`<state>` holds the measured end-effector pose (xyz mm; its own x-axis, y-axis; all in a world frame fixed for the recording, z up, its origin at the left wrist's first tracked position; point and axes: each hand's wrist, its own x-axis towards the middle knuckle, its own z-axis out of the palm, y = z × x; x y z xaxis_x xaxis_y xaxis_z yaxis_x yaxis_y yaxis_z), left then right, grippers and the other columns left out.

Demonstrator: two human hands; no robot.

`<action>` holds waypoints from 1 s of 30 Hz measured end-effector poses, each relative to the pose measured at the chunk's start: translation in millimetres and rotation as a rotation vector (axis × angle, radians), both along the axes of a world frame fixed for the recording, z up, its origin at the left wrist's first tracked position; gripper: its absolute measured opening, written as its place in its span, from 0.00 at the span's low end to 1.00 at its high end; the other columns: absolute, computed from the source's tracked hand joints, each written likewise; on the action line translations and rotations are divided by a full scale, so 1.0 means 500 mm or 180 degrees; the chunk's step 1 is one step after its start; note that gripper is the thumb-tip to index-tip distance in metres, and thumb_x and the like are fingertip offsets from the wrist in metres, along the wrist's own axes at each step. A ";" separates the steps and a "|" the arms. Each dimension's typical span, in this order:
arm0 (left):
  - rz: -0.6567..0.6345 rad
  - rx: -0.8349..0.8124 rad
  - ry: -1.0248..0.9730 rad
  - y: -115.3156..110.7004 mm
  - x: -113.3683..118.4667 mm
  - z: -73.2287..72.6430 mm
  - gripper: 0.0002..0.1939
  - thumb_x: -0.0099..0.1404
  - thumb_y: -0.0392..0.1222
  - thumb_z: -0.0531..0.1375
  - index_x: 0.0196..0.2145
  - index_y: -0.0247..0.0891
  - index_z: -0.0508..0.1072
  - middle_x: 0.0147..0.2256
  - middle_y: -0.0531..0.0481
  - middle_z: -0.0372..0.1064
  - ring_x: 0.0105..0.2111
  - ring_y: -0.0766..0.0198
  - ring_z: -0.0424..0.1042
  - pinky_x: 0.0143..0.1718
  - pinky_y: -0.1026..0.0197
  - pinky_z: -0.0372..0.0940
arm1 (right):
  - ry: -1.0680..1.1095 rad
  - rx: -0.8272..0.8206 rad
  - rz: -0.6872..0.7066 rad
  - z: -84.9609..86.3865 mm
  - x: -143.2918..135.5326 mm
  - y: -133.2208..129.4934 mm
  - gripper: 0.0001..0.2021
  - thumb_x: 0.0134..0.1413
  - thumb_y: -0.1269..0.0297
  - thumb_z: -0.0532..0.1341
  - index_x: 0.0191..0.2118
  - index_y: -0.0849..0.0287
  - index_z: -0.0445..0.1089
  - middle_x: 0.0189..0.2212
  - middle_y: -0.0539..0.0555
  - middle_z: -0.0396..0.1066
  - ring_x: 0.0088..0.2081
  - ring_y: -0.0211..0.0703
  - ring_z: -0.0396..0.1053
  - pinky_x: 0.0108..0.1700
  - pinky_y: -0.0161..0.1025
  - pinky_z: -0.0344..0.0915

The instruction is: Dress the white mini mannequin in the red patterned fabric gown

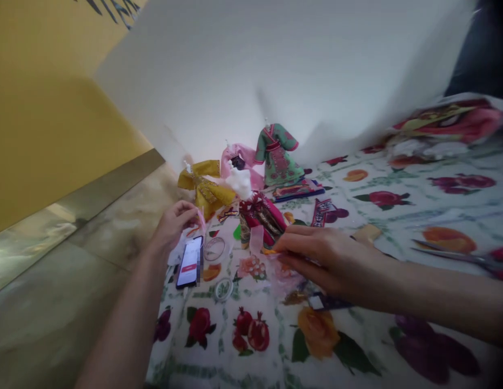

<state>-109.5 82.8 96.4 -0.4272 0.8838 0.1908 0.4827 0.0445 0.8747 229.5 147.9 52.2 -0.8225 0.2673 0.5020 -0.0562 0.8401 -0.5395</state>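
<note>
My left hand (179, 220) is closed, thumb and fingers pinching a thin sheer pink strip (201, 220) just above a lit phone (189, 262). Over the cloth, my right hand (312, 251) has its fingers bent together near crumpled sheer pink material (286, 278); what sits between the fingertips is hidden. A pale translucent strip (256, 239) hangs close to those fingertips, in front of a small dark red and gold dress (261, 216) with a white top (240, 181). Behind stand a mustard doll-sized dress (205, 186), a pink one (251, 165) and a green one (277, 154).
Scissors (470, 256) lie at the right on the fruit-print cloth (219, 346). A clear tape roll (223, 290) and a ring (214, 248) are near the phone. Folded fabric (297, 190) lies below the green dress; a white board (275, 65) leans behind. A fabric-filled bag (449, 127) sits far right.
</note>
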 end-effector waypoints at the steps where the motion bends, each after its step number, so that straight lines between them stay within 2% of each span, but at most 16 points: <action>1: -0.0122 -0.0006 -0.0275 -0.009 0.023 0.006 0.14 0.54 0.45 0.67 0.32 0.36 0.68 0.25 0.53 0.73 0.23 0.68 0.71 0.27 0.66 0.66 | 0.0049 0.0022 -0.0029 0.004 0.005 0.000 0.09 0.66 0.71 0.52 0.42 0.61 0.70 0.36 0.53 0.70 0.33 0.37 0.68 0.33 0.34 0.61; 4: -0.0335 -0.0019 -0.0797 -0.035 0.091 0.021 0.13 0.56 0.42 0.68 0.33 0.37 0.68 0.29 0.52 0.76 0.26 0.67 0.75 0.28 0.65 0.69 | 0.0214 0.0136 -0.0197 0.021 0.027 0.005 0.08 0.65 0.71 0.54 0.38 0.61 0.70 0.32 0.53 0.69 0.32 0.37 0.66 0.33 0.34 0.59; 7: -0.0554 -0.0102 -0.0939 -0.049 0.154 0.028 0.11 0.58 0.42 0.67 0.33 0.38 0.67 0.32 0.50 0.78 0.30 0.65 0.77 0.31 0.65 0.71 | 0.0401 0.0210 -0.0415 0.042 0.058 0.013 0.07 0.63 0.70 0.56 0.34 0.61 0.69 0.29 0.51 0.68 0.30 0.36 0.64 0.32 0.34 0.57; 11: -0.0823 -0.0192 -0.0960 -0.049 0.230 0.016 0.12 0.57 0.42 0.68 0.32 0.37 0.68 0.33 0.48 0.78 0.31 0.63 0.78 0.31 0.65 0.72 | 0.0509 0.0201 -0.0804 0.070 0.106 0.021 0.08 0.62 0.68 0.58 0.30 0.59 0.68 0.26 0.49 0.67 0.27 0.36 0.62 0.30 0.35 0.55; 14: -0.0985 -0.0157 -0.0915 -0.039 0.275 -0.009 0.12 0.56 0.43 0.68 0.30 0.36 0.69 0.33 0.49 0.78 0.31 0.64 0.77 0.32 0.64 0.73 | 0.0547 0.0130 -0.1043 0.082 0.144 0.031 0.07 0.62 0.66 0.59 0.32 0.58 0.70 0.27 0.49 0.68 0.28 0.37 0.63 0.32 0.37 0.56; 18: -0.1195 -0.0029 -0.0762 -0.029 0.318 -0.047 0.09 0.60 0.43 0.66 0.32 0.37 0.70 0.36 0.48 0.77 0.34 0.61 0.77 0.35 0.61 0.74 | 0.0604 0.0073 -0.1374 0.085 0.194 0.050 0.07 0.61 0.61 0.61 0.35 0.56 0.73 0.30 0.50 0.71 0.31 0.41 0.66 0.33 0.39 0.59; 21: -0.1174 0.0068 -0.0446 -0.031 0.349 -0.070 0.07 0.62 0.43 0.64 0.33 0.38 0.70 0.37 0.48 0.77 0.36 0.61 0.76 0.37 0.60 0.72 | 0.0696 0.0090 -0.1553 0.087 0.225 0.063 0.07 0.61 0.60 0.61 0.35 0.57 0.73 0.29 0.50 0.71 0.30 0.40 0.66 0.31 0.39 0.58; 25: -0.1205 0.0135 0.0082 -0.051 0.400 -0.109 0.04 0.66 0.41 0.61 0.34 0.41 0.69 0.40 0.48 0.76 0.38 0.62 0.76 0.37 0.62 0.70 | 0.0653 0.0161 -0.1562 0.088 0.247 0.076 0.08 0.62 0.61 0.60 0.36 0.59 0.73 0.28 0.51 0.70 0.29 0.37 0.64 0.30 0.37 0.57; 28: -0.1696 -0.0109 0.0714 -0.067 0.433 -0.145 0.01 0.67 0.39 0.59 0.36 0.42 0.70 0.42 0.47 0.75 0.43 0.59 0.75 0.43 0.59 0.69 | 0.0582 0.0169 -0.1534 0.081 0.250 0.085 0.09 0.62 0.60 0.60 0.35 0.60 0.73 0.28 0.51 0.71 0.30 0.38 0.65 0.31 0.38 0.57; 30: -0.2132 -0.0504 0.1068 -0.073 0.444 -0.163 0.06 0.66 0.40 0.60 0.42 0.43 0.72 0.45 0.47 0.74 0.46 0.57 0.74 0.48 0.56 0.68 | 0.0526 0.0136 -0.1546 0.074 0.248 0.090 0.09 0.61 0.59 0.60 0.34 0.59 0.73 0.27 0.50 0.69 0.28 0.38 0.63 0.31 0.38 0.56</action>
